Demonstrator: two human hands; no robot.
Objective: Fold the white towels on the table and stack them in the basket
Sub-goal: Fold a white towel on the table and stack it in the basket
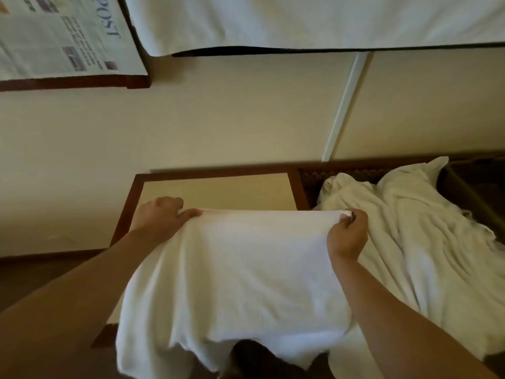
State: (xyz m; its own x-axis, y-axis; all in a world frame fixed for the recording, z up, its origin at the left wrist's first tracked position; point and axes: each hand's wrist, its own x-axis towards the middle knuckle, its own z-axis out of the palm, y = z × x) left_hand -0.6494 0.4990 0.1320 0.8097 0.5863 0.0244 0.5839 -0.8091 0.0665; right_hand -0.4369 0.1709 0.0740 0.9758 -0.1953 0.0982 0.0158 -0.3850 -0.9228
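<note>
A white towel [246,272] hangs stretched between both hands over the near part of the table [218,191]. My left hand [158,217] pinches its top left corner, and my right hand [348,232] pinches the top right corner. The top edge is pulled taut and level, while the lower part drapes toward me over the table's front edge. To the right lies a crumpled heap of more white towels [418,242]. A dark basket [470,192] shows at the far right, partly hidden behind the heap.
The table has a cream top with a dark brown wooden frame and stands against a cream wall [218,119]. A framed newspaper print [62,39] hangs at the upper left. A white cloth-covered surface [314,20] spans the top of the view.
</note>
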